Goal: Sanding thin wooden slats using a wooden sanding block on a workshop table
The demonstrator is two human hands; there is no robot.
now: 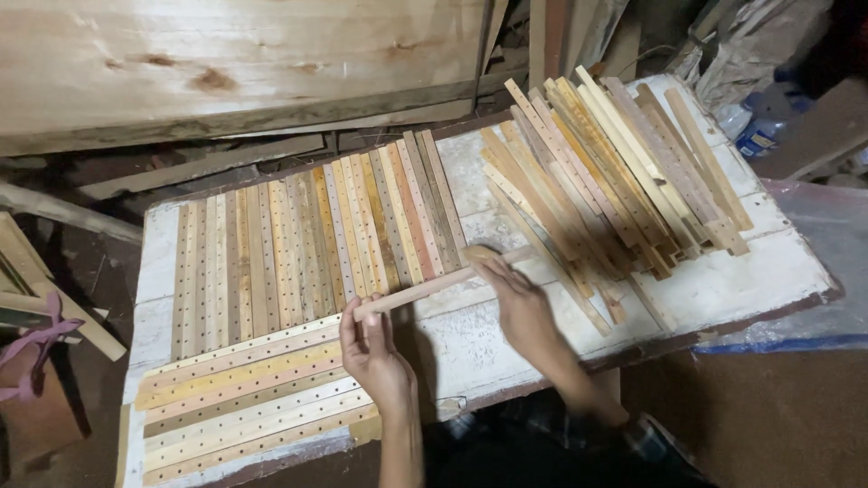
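Left hand [372,354] nearest camera, fingers gripped near end of wooden strip [434,285]. Strip lay slanted across white table [759,271], between row of drilled slats [307,244] and loose strip pile [606,172]. Right hand [520,303] fingers curled over strip's far part.

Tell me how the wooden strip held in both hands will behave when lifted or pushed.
The wooden strip looks thin and long, so probably light and slightly bendy. Its flat faces suggest it will slide, not roll. The left hand and right hand grip opposite ends, which should steady it.
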